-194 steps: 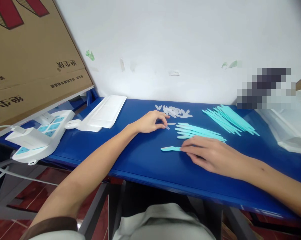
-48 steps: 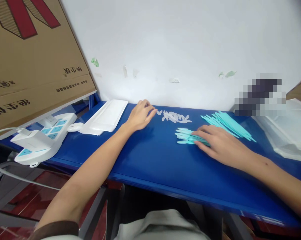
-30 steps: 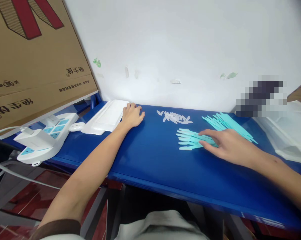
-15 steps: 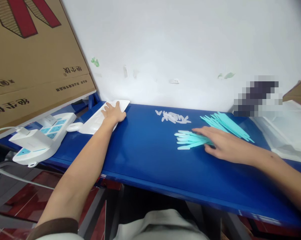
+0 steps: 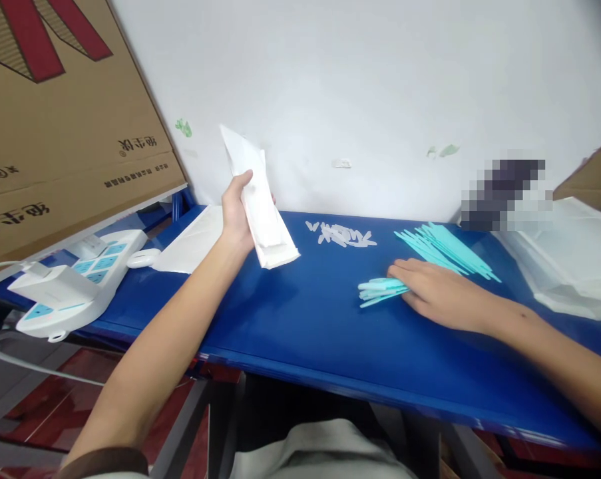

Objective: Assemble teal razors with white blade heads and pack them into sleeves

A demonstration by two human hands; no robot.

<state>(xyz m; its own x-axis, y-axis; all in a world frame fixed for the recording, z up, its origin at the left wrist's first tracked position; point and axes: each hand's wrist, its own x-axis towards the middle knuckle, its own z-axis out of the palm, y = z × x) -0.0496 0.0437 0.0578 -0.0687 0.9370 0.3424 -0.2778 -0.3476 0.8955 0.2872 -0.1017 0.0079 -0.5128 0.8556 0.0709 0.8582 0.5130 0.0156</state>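
Observation:
A folded white paper packet [image 5: 265,216] is held up above the blue table [image 5: 290,313], with my left hand [image 5: 237,206] closed round its lower left side. Below and left of it, another white sheet [image 5: 193,243] lies flat. My right hand [image 5: 430,289] is closed round a bundle of turquoise sticks [image 5: 380,291], whose pale tips point left. Just behind that hand a fanned pile of turquoise sticks [image 5: 447,249] rests on the table. Several small translucent pieces [image 5: 343,234] lie scattered near the wall, between my two hands.
On the left are a white power strip [image 5: 93,279] with a plugged-in adapter [image 5: 55,286] and a large cardboard box [image 5: 70,126]. Clear plastic bags [image 5: 574,259] lie at the right. A white wall [image 5: 355,86] borders the table's back edge.
My left hand has lifted a white packet off the sheet, where it lay spread before. My right hand has closed more tightly round the turquoise sticks, which are now bunched together.

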